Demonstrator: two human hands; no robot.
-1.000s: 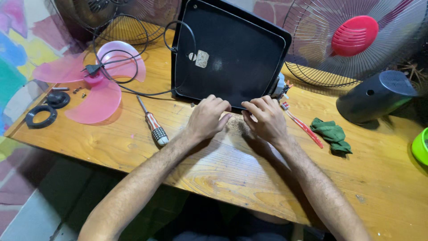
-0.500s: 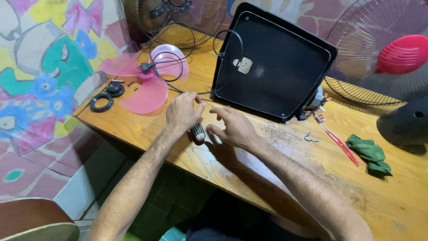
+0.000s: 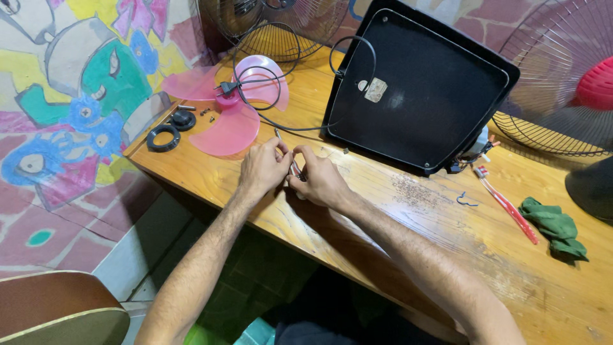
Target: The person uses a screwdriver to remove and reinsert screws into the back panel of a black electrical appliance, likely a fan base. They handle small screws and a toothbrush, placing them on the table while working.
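Head view, looking down: my left hand [image 3: 263,167] and my right hand [image 3: 321,181] meet over the near-left part of the wooden tabletop [image 3: 408,230], its grain worn and scratched. Both are curled, fingertips pinched around a screwdriver [image 3: 288,160]; its thin metal shaft pokes out toward the far side between my thumbs, and the handle is hidden under my fingers. Just beyond my hands lies a translucent pink plastic fan blade [image 3: 233,124], with a black cable [image 3: 268,96] looping over it. Left of the blade sit a black ring [image 3: 163,137] and a round black knob [image 3: 183,119]. A flat black square panel [image 3: 421,96] with rounded corners leans at the far side. To the right lie a red-handled toothbrush [image 3: 507,206] and a crumpled green cloth [image 3: 554,227].
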